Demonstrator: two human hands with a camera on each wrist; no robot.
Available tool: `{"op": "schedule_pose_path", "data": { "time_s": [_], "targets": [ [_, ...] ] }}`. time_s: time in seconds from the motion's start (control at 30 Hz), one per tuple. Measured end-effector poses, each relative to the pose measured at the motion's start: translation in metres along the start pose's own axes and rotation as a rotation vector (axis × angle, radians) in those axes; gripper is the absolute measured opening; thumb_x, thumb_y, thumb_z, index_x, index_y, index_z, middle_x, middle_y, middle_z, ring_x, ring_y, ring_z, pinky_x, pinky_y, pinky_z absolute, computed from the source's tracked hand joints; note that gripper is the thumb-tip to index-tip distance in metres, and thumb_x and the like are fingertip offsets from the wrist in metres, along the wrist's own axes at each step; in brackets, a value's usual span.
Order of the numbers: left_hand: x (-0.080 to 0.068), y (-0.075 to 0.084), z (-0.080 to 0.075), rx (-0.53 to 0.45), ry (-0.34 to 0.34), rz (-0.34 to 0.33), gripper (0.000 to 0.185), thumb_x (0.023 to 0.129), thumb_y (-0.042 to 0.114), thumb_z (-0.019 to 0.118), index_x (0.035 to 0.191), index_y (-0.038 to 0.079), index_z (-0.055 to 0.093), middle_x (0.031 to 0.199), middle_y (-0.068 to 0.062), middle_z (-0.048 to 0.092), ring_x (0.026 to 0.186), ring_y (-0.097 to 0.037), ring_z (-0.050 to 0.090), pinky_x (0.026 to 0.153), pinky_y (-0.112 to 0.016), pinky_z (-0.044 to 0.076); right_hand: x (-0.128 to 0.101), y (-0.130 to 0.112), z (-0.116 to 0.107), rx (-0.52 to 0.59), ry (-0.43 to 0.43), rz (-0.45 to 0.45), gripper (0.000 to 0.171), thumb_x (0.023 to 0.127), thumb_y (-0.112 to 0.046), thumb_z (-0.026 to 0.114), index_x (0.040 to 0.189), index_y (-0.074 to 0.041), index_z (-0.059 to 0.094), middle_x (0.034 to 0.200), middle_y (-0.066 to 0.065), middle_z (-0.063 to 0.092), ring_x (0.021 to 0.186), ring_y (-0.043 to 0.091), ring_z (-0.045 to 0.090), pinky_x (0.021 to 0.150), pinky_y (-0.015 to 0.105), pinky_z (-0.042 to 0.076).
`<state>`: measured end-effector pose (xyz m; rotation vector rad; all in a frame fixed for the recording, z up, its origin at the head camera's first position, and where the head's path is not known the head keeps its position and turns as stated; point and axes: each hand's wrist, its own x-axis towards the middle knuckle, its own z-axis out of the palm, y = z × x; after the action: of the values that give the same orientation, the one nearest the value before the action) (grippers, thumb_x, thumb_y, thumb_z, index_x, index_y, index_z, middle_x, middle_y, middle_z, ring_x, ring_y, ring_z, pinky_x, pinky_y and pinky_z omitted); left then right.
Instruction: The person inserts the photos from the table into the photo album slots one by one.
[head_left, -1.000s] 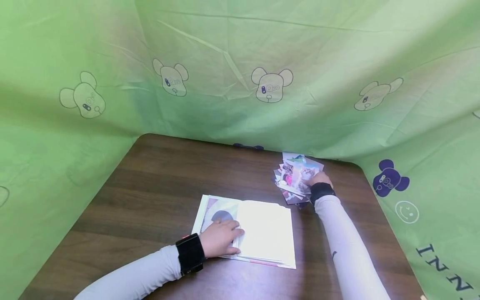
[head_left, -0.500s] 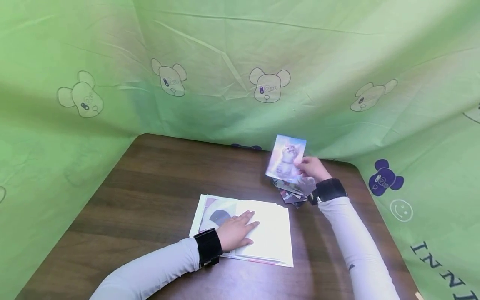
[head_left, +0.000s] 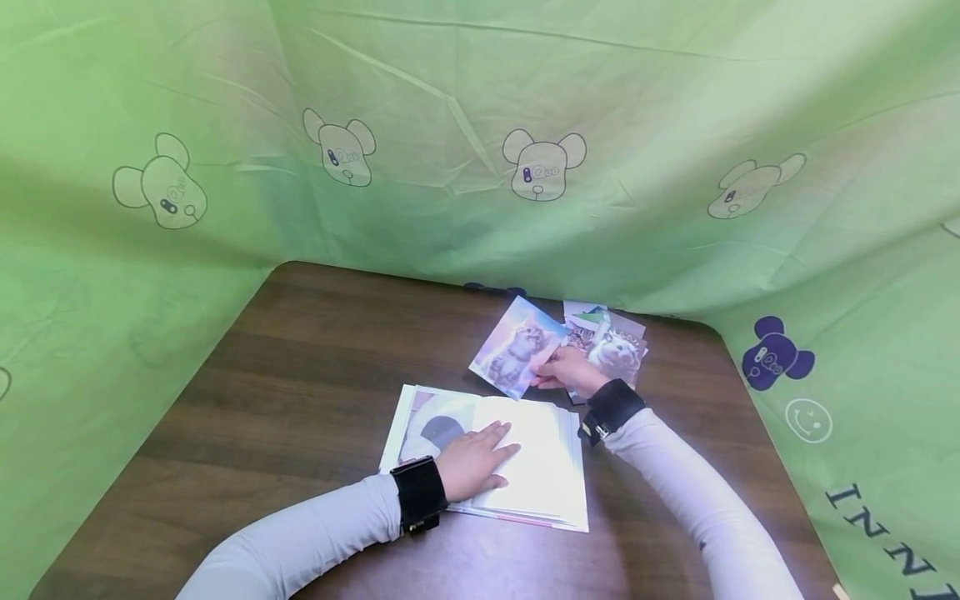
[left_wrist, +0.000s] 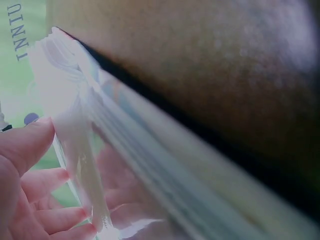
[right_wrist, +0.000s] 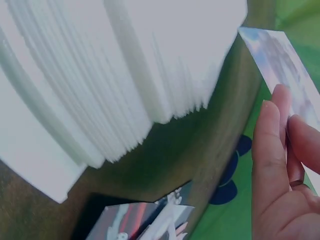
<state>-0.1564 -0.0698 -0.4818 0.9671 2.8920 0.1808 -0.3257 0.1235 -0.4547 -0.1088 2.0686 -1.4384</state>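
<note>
Pinching a kitten photo (head_left: 517,348) between thumb and fingers, our right hand (head_left: 567,371) holds it above the surface (head_left: 300,367), just beside the photo pile (head_left: 611,343). Our left hand (head_left: 474,461) rests flat, fingers straight, on the open album (head_left: 540,467) in front of it.

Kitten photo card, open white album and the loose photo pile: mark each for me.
Kitten photo card (head_left: 514,347), head view, on the kitten's body.
Open white album (head_left: 543,467), head view, bare right-hand page.
Loose photo pile (head_left: 618,350), head view, top picture.

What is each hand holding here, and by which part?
Right hand pinches the kitten photo by its lower right edge. Left hand rests flat on the album.
</note>
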Motion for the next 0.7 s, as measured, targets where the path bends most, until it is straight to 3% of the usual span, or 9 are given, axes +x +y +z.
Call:
{"op": "schedule_pose_path", "data": {
  "time_s": [0.37,0.57,0.7],
  "targets": [
    [-0.0006,0.0000,0.0022,0.016,0.029,0.005,0.052,0.089,0.045,0.057,0.135,0.022,0.050,0.146,-0.010,0.042,0.134,-0.022,0.041,0.100,-0.037,0.045,0.0003,0.0045,-0.0030,-0.049,0.058,-0.016,0.017,0.090,0.002,0.053,0.102,0.013,0.053,0.079,0.008,0.066,0.070,0.011,0.067,0.080,0.033,0.055],
    [-0.0012,-0.0003,0.0028,0.003,0.024,0.002,0.052,0.089,0.044,0.057,0.135,0.022,0.050,0.146,-0.010,0.041,0.135,-0.023,0.041,0.100,-0.037,0.044,0.0009,0.0063,-0.0055,-0.005,0.056,-0.017,0.015,0.091,0.002,0.052,0.101,0.013,0.053,0.074,0.005,0.065,0.069,0.009,0.067,0.077,0.028,0.055],
    [-0.0005,-0.0008,0.0048,0.003,0.023,0.003,0.052,0.089,0.045,0.057,0.136,0.022,0.050,0.147,-0.010,0.041,0.135,-0.023,0.040,0.101,-0.037,0.044,-0.0001,0.0055,-0.0053,0.015,0.040,-0.002,0.016,0.091,0.001,0.052,0.103,0.013,0.053,0.074,0.005,0.066,0.070,0.010,0.067,0.080,0.031,0.055]
  ]
}}
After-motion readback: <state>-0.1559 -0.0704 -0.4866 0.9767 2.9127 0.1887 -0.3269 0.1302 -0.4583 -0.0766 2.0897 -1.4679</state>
